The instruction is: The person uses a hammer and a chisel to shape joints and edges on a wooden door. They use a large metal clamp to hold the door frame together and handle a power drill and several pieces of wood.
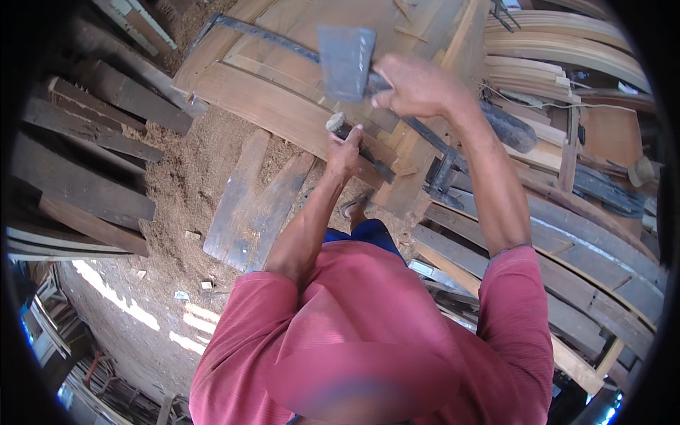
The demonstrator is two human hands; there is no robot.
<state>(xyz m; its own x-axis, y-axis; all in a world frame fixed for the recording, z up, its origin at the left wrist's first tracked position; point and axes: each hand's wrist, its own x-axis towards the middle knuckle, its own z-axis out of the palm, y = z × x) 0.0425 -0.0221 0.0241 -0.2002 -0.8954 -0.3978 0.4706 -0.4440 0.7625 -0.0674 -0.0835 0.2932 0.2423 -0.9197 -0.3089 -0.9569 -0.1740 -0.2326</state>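
My left hand (345,150) is wrapped round the handle of a chisel (379,166). Its pale, worn handle end sticks up above my fist, and the blade slants down to the right toward the edge of a wooden panel (262,92). Raised above and to the right of it, my right hand (411,86) grips a mallet (347,65) with a large grey, block-shaped head. The mallet head is slightly blurred and apart from the chisel handle. A long dark bar clamp (269,37) lies across the panel, partly hidden behind the mallet and my right hand.
Dark planks (85,170) jut in from the left. Sawdust (177,163) and a loose board (248,205) cover ground near my feet. Curved pale wood pieces (559,42) are stacked at the far right, above long timbers (567,262). A dark cylindrical object (510,127) lies beside my right forearm.
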